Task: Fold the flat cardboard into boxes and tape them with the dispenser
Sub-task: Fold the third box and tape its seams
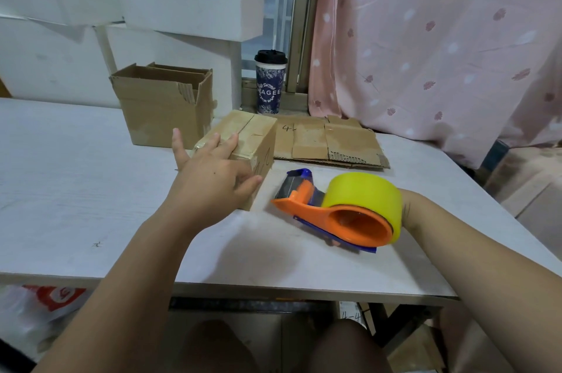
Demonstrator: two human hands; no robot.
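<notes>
Right hand (407, 208) grips the tape dispenser (304, 206) over the counter (76, 190). Left hand (213, 173) lies flat, fingers spread, on the box (257, 132).

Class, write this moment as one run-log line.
left hand: rests on folded box | right hand: holds tape dispenser | flat cardboard: lying on table

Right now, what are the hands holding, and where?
Right hand holds the tape dispenser by its handle, under the roll. Left hand only rests on the box.

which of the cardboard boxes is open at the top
The bigger box at the back, its flaps up; the small box under the left hand is closed.
</notes>
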